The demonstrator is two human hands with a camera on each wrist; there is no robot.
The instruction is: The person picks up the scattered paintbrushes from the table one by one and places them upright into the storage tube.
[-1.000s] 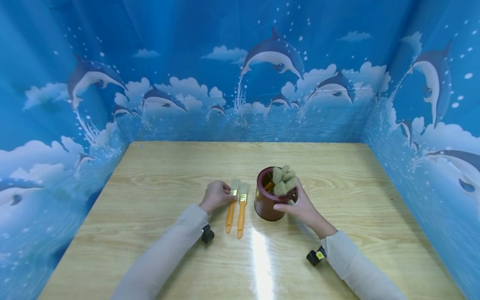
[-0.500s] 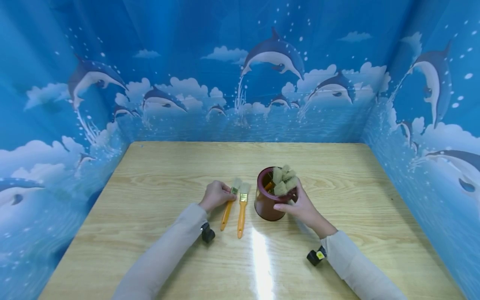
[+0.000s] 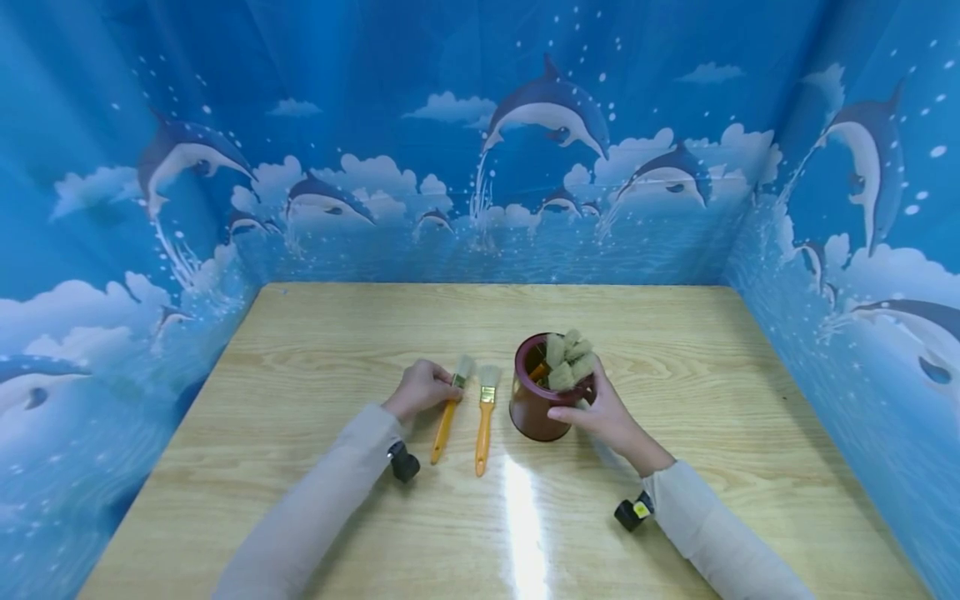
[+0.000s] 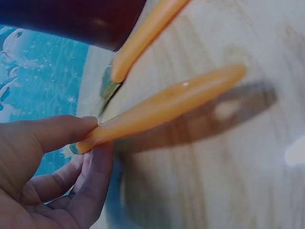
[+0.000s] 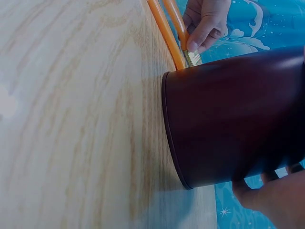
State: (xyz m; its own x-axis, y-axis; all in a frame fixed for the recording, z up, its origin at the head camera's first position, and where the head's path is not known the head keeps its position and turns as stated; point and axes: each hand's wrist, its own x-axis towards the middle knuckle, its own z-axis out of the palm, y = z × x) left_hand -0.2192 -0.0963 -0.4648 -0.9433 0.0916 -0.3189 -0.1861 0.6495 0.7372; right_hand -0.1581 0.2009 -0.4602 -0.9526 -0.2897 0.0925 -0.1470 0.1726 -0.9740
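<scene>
My left hand (image 3: 424, 388) pinches a paintbrush (image 3: 444, 429) between thumb and fingers, near its metal band. The brush has an orange handle and pale bristles; in the left wrist view its handle (image 4: 171, 106) appears raised, with a shadow below it on the table. A second, similar paintbrush (image 3: 483, 429) lies on the table to the right, bristles pointing away. My right hand (image 3: 600, 417) grips the right side of a dark reddish-brown pot (image 3: 536, 412) standing upright. Several paintbrushes (image 3: 568, 360) stand in the pot, bristles up; their handles are mostly hidden inside.
The wood-grain table (image 3: 352, 333) reflects a bright streak of light near its front. A blue curtain (image 3: 420, 183) printed with dolphins and clouds encloses the back and both sides. Each wrist wears a small black camera (image 3: 403, 462).
The left hand has shifted left with the paintbrush, widening the gap to the second brush, and the handle has swung leftward. The right hand and the pot have stayed in place.
</scene>
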